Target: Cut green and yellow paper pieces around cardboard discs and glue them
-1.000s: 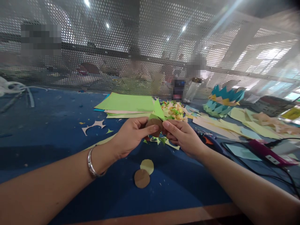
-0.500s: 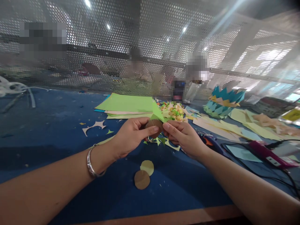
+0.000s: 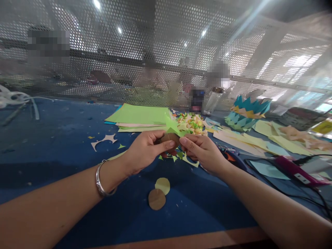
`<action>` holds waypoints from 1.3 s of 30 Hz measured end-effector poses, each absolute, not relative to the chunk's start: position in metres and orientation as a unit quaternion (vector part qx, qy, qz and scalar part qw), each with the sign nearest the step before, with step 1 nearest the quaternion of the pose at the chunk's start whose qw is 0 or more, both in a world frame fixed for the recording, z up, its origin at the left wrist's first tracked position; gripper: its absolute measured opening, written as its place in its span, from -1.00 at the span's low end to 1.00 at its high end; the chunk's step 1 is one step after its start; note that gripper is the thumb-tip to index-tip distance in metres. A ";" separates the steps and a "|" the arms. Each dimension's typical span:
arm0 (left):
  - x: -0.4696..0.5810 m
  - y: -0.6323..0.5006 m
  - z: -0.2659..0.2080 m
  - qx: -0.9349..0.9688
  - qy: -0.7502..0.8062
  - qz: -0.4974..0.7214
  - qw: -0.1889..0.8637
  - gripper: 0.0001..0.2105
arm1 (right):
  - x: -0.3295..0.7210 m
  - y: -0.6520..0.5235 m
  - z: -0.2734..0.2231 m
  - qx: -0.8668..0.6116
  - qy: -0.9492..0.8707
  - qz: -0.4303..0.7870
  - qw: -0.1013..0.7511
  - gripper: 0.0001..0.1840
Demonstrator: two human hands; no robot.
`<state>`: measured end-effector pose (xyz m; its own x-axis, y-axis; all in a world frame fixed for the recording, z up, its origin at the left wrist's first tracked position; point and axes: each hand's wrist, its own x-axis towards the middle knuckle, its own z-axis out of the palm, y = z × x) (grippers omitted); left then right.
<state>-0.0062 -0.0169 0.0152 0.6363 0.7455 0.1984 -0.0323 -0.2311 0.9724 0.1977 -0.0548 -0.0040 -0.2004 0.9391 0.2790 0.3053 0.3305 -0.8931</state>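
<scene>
My left hand (image 3: 146,148) pinches a round brown cardboard disc (image 3: 169,139) between thumb and fingers. Against the disc's far side stands a piece of light green paper (image 3: 173,125), folded or bent. With thumb and forefinger, my right hand (image 3: 201,150) grips the paper at the disc's right edge; the fingertips partly hide that spot. On the table below my hands lie a second brown disc (image 3: 157,199) and a pale yellow paper disc (image 3: 163,186), partly overlapping. Green and cream offcuts (image 3: 178,156) are scattered just under my hands.
Stacked coloured sheets (image 3: 140,116) lie behind my hands, beside a pile of small curled paper pieces (image 3: 192,122). To the right are a zigzag paper crown (image 3: 246,112), dark scissors (image 3: 233,159) and a purple power strip (image 3: 295,171) with cables. A perforated metal screen (image 3: 155,79) stands behind.
The green paper has changed shape, bending lower and spreading to the right along the disc toward my right fingers. Both hands stay in nearly the same place.
</scene>
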 end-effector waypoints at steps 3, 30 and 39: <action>-0.007 -0.016 0.015 0.701 0.260 0.357 0.560 -0.84 | 0.199 -0.054 -0.005 -0.454 -0.688 0.355 0.440 -0.51; -0.006 -0.017 0.015 0.700 0.280 0.354 0.553 -0.81 | 0.199 -0.055 -0.003 -0.452 -0.689 0.356 0.441 -0.51; -0.005 -0.016 0.016 0.682 0.244 0.372 0.580 -0.80 | 0.200 -0.056 -0.001 -0.451 -0.691 0.351 0.443 -0.52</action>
<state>-0.0054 -0.0160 0.0158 0.6037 0.7650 0.2245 -0.0983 -0.2080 0.9732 0.1995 -0.0559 -0.0009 -0.2013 0.9340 0.2950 0.3113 0.3466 -0.8849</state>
